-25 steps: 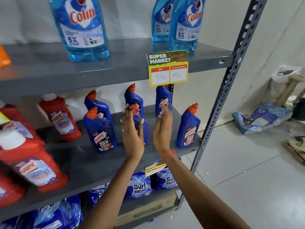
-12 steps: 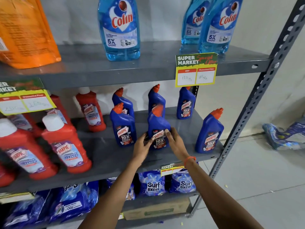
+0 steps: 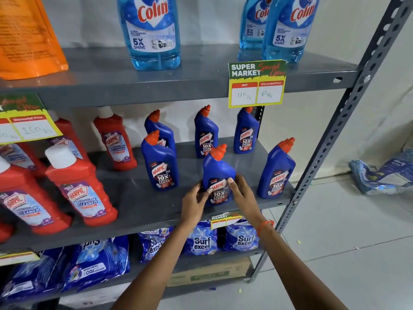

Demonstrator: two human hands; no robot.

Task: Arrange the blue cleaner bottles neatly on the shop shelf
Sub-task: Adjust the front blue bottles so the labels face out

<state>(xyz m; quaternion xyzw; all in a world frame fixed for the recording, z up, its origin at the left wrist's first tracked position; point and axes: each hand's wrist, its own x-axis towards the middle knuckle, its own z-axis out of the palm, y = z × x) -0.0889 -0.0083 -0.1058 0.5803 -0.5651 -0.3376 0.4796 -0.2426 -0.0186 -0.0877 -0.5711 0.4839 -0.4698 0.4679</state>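
Both hands' fingers (image 3: 231, 183) clasping blue bottle (image 3: 218, 168)

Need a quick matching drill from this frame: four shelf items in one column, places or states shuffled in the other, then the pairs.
Items:
1. Colin bottles
2. red Harpic bottles
3. Surf excel packs
4. blue Harpic bottle at front centre

Places or states:
A. lower shelf, under the Harpic shelf
B. held between left hand and right hand
C. top shelf
D. left part of the middle shelf

Pairs: 1-C, 2-D, 3-A, 4-B
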